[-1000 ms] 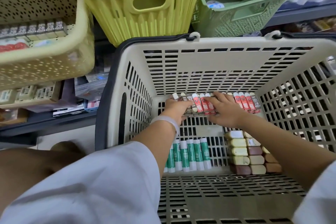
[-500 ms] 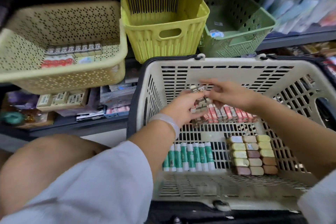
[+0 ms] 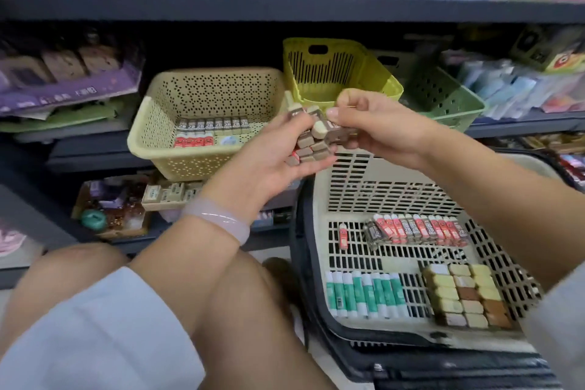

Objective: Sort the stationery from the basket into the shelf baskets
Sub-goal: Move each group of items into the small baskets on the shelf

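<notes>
- Grey shopping basket [image 3: 323, 199] low right, holding rows of red and brown packs, green glue sticks [image 3: 364, 294] and erasers
- Beige shelf basket [image 3: 152, 123] on the shelf, packs lined inside
- Left hand [image 3: 269, 161] grasps a bundle of brown packs [image 3: 311, 149] between both baskets
- Right hand [image 3: 376, 127] pinches the bundle's top

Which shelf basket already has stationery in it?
The beige dotted basket, leftmost of three: rows of small boxes lie inside. The yellow one looks empty.

Fingers cover most of the brown packs [image 3: 311, 144], so no count there. Right sleeve [image 3: 560, 326] is cut off, and the shelf goods [image 3: 506, 89] beyond the right-hand grip are blurry.
</notes>
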Demonstrator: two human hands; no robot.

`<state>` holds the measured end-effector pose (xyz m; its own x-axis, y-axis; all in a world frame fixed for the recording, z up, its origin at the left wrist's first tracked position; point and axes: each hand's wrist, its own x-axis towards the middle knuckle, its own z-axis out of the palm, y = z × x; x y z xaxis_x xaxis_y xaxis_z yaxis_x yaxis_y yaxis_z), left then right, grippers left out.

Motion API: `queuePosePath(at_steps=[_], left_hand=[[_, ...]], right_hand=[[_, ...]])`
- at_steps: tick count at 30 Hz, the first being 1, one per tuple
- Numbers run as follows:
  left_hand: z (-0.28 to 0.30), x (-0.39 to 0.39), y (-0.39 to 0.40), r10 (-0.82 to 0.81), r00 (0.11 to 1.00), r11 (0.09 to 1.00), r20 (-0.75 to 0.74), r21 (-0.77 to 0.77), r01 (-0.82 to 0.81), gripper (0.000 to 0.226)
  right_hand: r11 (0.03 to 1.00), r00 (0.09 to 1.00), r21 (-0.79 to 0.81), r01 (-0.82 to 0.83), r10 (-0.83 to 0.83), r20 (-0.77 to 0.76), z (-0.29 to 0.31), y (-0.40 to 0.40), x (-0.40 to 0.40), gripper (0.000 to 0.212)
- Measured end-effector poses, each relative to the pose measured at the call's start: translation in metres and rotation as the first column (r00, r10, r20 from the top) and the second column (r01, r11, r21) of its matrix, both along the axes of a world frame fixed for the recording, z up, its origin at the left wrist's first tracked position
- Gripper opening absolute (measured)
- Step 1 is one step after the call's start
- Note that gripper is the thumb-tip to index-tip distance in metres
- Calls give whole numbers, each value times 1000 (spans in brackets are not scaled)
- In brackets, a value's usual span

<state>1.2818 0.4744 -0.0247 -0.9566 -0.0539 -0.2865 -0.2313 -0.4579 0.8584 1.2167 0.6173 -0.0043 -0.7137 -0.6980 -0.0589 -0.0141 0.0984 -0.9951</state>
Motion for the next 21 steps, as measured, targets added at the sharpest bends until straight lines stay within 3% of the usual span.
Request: queuePosePath(at_steps=[6, 14, 17, 21], left_hand=[[9, 12, -100, 219, 971, 955, -95, -184, -234, 3], [-1, -12, -180, 329, 941, 930, -74, -146, -337, 9], [-13, -26, -186, 309, 949, 940, -59, -129, -315, 6], [-25, -41, -191, 287, 957, 951, -47, -105, -290, 5]], right_hand=[[985, 985, 56, 165, -162, -53, 2, -86, -14, 33], [866, 952, 399, 302, -298, -75, -24, -176, -71, 10], [676, 941, 654, 339, -251, -228, -35, -189, -100, 21], [334, 930, 889, 312, 85, -358, -51, -206, -123, 32]])
